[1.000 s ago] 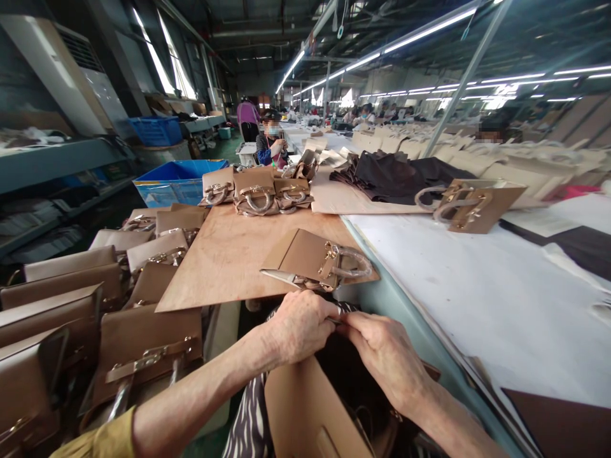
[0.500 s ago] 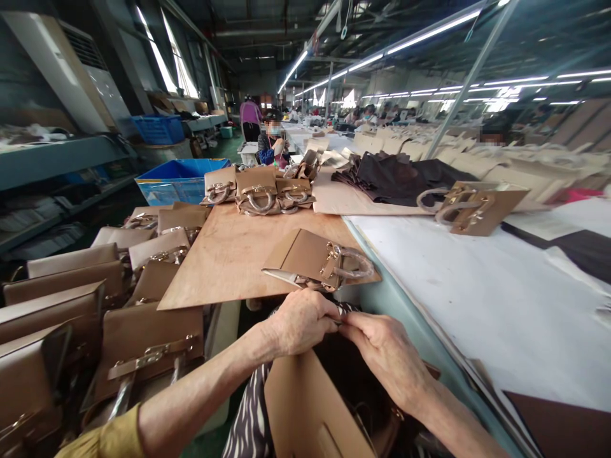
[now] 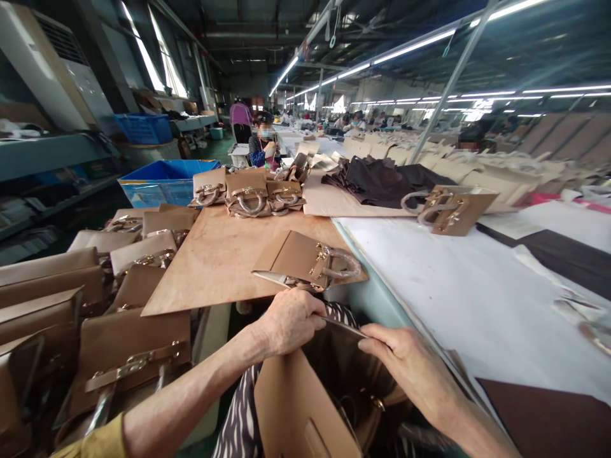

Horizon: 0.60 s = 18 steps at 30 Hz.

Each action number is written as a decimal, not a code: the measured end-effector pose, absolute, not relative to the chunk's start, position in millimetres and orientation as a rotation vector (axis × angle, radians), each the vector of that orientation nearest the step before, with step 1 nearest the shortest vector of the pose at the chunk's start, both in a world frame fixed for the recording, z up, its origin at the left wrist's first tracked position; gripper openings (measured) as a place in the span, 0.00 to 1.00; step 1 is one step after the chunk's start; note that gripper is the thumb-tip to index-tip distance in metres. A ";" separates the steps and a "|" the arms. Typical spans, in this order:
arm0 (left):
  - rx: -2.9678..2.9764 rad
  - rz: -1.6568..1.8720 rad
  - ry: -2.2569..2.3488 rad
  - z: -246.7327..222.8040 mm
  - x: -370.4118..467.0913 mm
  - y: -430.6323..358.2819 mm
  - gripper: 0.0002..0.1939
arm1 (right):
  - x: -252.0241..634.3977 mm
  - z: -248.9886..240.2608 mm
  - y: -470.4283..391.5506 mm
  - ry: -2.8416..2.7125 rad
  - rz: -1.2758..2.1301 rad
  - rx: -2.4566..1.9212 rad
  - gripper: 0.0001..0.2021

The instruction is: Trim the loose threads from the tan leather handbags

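A tan handbag [image 3: 300, 407] stands open on my lap, its dark inside facing up. My left hand [image 3: 293, 321] is closed on the left end of the bag's upper edge. Farther right along the same edge, my right hand [image 3: 401, 353] pinches it between thumb and fingers. The stretch of edge between the hands shows as a thin, straight line. Just beyond my hands, another tan handbag [image 3: 298, 257] with wrapped handles lies on its side on a brown board. Much of the lap bag's lower part is out of view.
Many tan handbags [image 3: 133, 343] are stacked at the left. The brown board [image 3: 200, 267] holds more bags at its far end, beside a blue bin [image 3: 167, 181]. To the right runs a white-covered table [image 3: 420, 286] with dark leather pieces [image 3: 382, 181] and one upright bag [image 3: 456, 210]. Co-workers sit farther back.
My right hand has slid right along the bag's edge, away from my left hand, which keeps its hold. The view has turned slightly to the right.
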<state>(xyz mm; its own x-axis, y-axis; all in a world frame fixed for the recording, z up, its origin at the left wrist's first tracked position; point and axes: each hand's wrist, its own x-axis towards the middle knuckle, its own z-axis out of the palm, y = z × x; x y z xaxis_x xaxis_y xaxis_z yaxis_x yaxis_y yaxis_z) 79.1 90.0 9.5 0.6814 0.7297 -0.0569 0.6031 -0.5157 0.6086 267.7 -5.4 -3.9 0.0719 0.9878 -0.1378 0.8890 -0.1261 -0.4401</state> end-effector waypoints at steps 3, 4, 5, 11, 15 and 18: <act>2.292 0.298 1.015 10.2 79.4 87.7 0.08 | 267.3 -8.9 -3.9 -1.924 0.550 -2.064 0.15; 2.292 0.300 1.018 10.6 79.4 86.9 0.08 | 267.6 -10.0 -3.4 -1.928 0.547 -2.045 0.15; 2.291 0.299 1.020 11.0 79.4 86.4 0.08 | 268.0 -10.9 -3.2 -1.932 0.546 -2.032 0.16; 2.301 0.284 1.015 14.7 80.3 85.1 0.08 | 263.3 -3.9 -4.3 -2.060 0.419 -2.065 0.12; 2.332 0.285 0.966 17.0 84.0 81.3 0.08 | 249.1 7.5 4.4 -2.155 0.437 -1.947 0.05; 2.349 0.322 0.912 20.0 86.3 76.4 0.07 | 239.9 10.4 16.9 -2.211 0.547 -1.827 0.08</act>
<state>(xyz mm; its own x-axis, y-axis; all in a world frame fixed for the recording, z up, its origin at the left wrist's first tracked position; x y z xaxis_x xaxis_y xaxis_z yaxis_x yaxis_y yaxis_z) 86.3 76.4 20.0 0.7352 0.6777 0.0107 0.5341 -0.5891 0.6064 239.9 16.9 10.4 -0.2022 0.9772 -0.0653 0.8949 0.1572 -0.4176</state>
